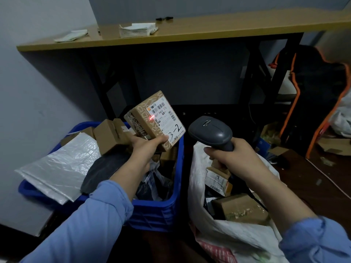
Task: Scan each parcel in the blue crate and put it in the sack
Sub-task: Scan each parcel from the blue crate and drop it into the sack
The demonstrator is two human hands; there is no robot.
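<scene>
Brown cardboard parcel (141, 121) sat gripped in our left hand (146, 147); our right hand (234, 156) clasped the grey plastic scanner (210, 130), handle hidden.

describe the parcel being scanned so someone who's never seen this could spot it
Above the blue crate, the left hand holds up a small brown cardboard box. Only its white label bears a handwritten 3-2 and a red scanner dot.
</scene>
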